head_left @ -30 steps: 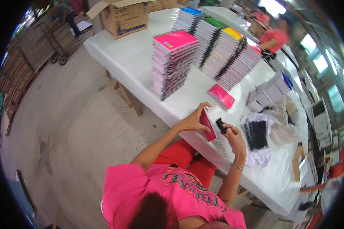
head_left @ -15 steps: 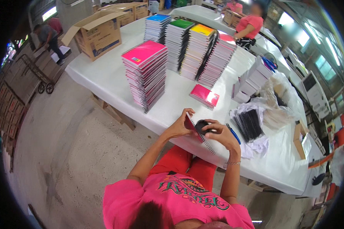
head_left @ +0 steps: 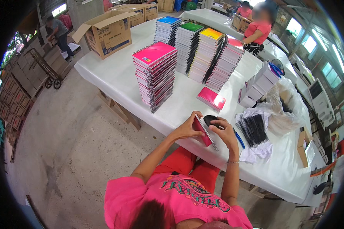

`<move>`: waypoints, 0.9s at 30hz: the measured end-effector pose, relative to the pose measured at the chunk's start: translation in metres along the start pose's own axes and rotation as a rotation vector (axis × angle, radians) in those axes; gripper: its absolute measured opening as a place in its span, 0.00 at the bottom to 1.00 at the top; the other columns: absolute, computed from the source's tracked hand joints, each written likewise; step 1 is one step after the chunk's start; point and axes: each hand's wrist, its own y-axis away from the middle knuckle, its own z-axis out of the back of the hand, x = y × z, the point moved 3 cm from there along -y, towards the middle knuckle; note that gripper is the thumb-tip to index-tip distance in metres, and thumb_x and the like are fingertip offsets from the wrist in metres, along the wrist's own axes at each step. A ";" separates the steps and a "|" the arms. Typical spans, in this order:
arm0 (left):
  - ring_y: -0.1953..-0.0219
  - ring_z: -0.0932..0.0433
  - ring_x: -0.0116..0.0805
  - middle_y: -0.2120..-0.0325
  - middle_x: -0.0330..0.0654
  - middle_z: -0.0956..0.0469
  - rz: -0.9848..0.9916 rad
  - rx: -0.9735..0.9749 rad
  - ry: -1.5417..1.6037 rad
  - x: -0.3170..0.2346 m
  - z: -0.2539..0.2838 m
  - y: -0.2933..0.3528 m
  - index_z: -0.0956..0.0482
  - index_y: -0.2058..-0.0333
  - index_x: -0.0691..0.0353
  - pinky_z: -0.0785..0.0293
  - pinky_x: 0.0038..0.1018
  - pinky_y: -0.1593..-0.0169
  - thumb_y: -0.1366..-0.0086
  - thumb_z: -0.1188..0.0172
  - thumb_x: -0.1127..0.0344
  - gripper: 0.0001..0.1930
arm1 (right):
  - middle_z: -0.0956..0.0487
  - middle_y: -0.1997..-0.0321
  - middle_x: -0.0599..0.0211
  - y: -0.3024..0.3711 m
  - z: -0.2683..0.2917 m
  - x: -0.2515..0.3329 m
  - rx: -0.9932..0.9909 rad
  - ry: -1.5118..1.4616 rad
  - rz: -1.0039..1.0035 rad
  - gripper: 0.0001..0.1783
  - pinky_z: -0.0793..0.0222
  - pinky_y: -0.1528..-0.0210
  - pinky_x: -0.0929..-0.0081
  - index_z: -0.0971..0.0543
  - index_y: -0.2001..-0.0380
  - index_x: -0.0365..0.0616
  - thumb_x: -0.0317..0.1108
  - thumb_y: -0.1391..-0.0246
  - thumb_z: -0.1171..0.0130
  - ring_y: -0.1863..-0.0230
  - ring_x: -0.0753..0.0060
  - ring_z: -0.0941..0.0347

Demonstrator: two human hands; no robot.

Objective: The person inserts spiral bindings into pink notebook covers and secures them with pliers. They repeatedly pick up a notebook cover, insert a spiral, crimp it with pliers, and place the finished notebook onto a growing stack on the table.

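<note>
My left hand [head_left: 190,126] is closed on a small notebook [head_left: 203,133] with a red-pink cover, held tilted above the table's near edge. A row of wire loops runs down the notebook's right side. My right hand [head_left: 224,132] has its fingers curled around a black rounded object [head_left: 209,119] just right of the notebook; what kind of object it is does not show. Beyond my hands lies a short stack of pink notebooks [head_left: 211,98]. Right of my right hand is a blue-handled tool or pen [head_left: 239,139], beside a bundle of black binding coils [head_left: 253,128] on white wrapping.
Tall stacks of spiral notebooks with pink [head_left: 156,76], blue, green and yellow covers stand on the white table [head_left: 114,82]. An open cardboard box [head_left: 110,36] is at the far left. Unbound pads [head_left: 261,81] and crumpled plastic [head_left: 284,110] lie right. Other people work farther off.
The view has shifted slightly. The notebook has turned to show more of its cover, and the black rounded object has moved a little away from me with my right hand.
</note>
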 end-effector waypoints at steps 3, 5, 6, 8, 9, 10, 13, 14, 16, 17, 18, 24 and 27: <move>0.44 0.36 0.40 0.52 0.47 0.36 0.119 -0.083 0.105 -0.005 -0.007 0.003 0.41 0.45 0.59 0.39 0.33 0.39 0.43 0.29 0.57 0.35 | 0.34 0.34 0.49 -0.005 0.006 -0.024 -0.279 0.012 0.097 0.26 0.34 0.40 0.63 0.22 0.46 0.48 0.45 0.47 0.33 0.38 0.56 0.33; 0.43 0.36 0.42 0.52 0.49 0.35 0.154 -0.219 0.114 -0.003 -0.014 0.009 0.40 0.46 0.61 0.40 0.34 0.38 0.38 0.35 0.60 0.28 | 0.33 0.35 0.50 0.001 0.016 -0.035 -0.394 0.043 0.065 0.26 0.35 0.40 0.62 0.24 0.44 0.49 0.44 0.45 0.35 0.39 0.56 0.33; 0.43 0.36 0.43 0.51 0.50 0.35 0.129 -0.306 0.069 -0.002 -0.019 0.014 0.40 0.46 0.62 0.41 0.34 0.38 0.35 0.38 0.61 0.25 | 0.32 0.37 0.51 0.006 0.023 -0.044 -0.406 0.029 0.040 0.24 0.35 0.41 0.62 0.23 0.45 0.48 0.43 0.44 0.36 0.39 0.56 0.32; 0.43 0.35 0.44 0.51 0.51 0.34 0.083 -0.410 0.007 -0.003 -0.028 0.021 0.39 0.46 0.63 0.42 0.35 0.37 0.31 0.45 0.63 0.19 | 0.30 0.40 0.53 0.020 0.032 -0.051 -0.432 0.000 -0.013 0.21 0.35 0.41 0.62 0.23 0.47 0.47 0.41 0.41 0.38 0.40 0.56 0.32; 0.43 0.35 0.45 0.50 0.51 0.34 0.062 -0.429 -0.010 -0.005 -0.032 0.024 0.39 0.46 0.64 0.43 0.35 0.37 0.29 0.48 0.64 0.18 | 0.29 0.43 0.54 0.028 0.035 -0.049 -0.485 0.043 -0.027 0.18 0.34 0.42 0.62 0.22 0.48 0.45 0.37 0.41 0.39 0.42 0.55 0.31; 0.43 0.35 0.46 0.50 0.51 0.34 0.040 -0.448 -0.027 -0.007 -0.035 0.025 0.38 0.46 0.64 0.43 0.35 0.37 0.28 0.50 0.65 0.16 | 0.28 0.44 0.54 0.033 0.037 -0.043 -0.535 0.102 0.060 0.18 0.35 0.43 0.63 0.22 0.49 0.45 0.36 0.41 0.39 0.42 0.55 0.31; 0.45 0.33 0.41 0.51 0.48 0.32 0.003 -0.514 0.041 -0.009 -0.043 0.030 0.36 0.45 0.65 0.41 0.35 0.38 0.26 0.53 0.66 0.15 | 0.28 0.46 0.53 0.052 0.019 0.011 -0.626 0.297 0.311 0.21 0.39 0.40 0.62 0.23 0.49 0.45 0.36 0.45 0.36 0.43 0.52 0.32; 0.46 0.32 0.39 0.51 0.47 0.31 0.006 -0.525 0.081 -0.010 -0.045 0.030 0.34 0.46 0.65 0.39 0.34 0.40 0.26 0.53 0.66 0.14 | 0.28 0.46 0.55 0.055 0.009 0.025 -0.589 0.364 0.343 0.22 0.41 0.38 0.60 0.23 0.48 0.47 0.36 0.46 0.35 0.43 0.53 0.32; 0.49 0.30 0.35 0.53 0.45 0.29 0.014 -0.549 0.159 -0.011 -0.047 0.031 0.31 0.47 0.65 0.35 0.31 0.42 0.27 0.52 0.67 0.13 | 0.27 0.46 0.57 0.056 -0.013 0.045 -0.510 0.496 0.405 0.24 0.47 0.35 0.58 0.24 0.46 0.49 0.37 0.47 0.34 0.42 0.55 0.32; 0.51 0.29 0.33 0.54 0.43 0.28 0.009 -0.556 0.160 -0.014 -0.047 0.032 0.28 0.49 0.65 0.33 0.29 0.45 0.27 0.51 0.67 0.13 | 0.27 0.47 0.59 0.053 -0.023 0.046 -0.471 0.505 0.419 0.24 0.50 0.34 0.57 0.24 0.47 0.50 0.37 0.48 0.34 0.43 0.58 0.32; 0.53 0.28 0.31 0.55 0.42 0.27 0.003 -0.562 0.163 -0.017 -0.045 0.032 0.26 0.50 0.64 0.32 0.28 0.48 0.28 0.49 0.68 0.12 | 0.26 0.48 0.61 0.048 -0.031 0.045 -0.433 0.516 0.433 0.24 0.53 0.33 0.55 0.24 0.47 0.51 0.36 0.48 0.34 0.43 0.60 0.31; 0.60 0.26 0.26 0.59 0.39 0.25 -0.024 -0.606 0.118 -0.022 -0.035 0.038 0.17 0.53 0.62 0.28 0.21 0.57 0.33 0.42 0.73 0.11 | 0.22 0.59 0.71 0.031 -0.052 0.034 -0.343 0.483 0.427 0.14 0.58 0.32 0.52 0.23 0.54 0.50 0.33 0.45 0.38 0.51 0.65 0.29; 0.60 0.26 0.24 0.59 0.39 0.25 -0.014 -0.595 0.111 -0.021 -0.034 0.040 0.17 0.51 0.60 0.28 0.20 0.58 0.34 0.41 0.74 0.13 | 0.22 0.60 0.71 0.029 -0.055 0.029 -0.327 0.516 0.433 0.12 0.58 0.32 0.52 0.23 0.55 0.49 0.32 0.43 0.41 0.52 0.65 0.29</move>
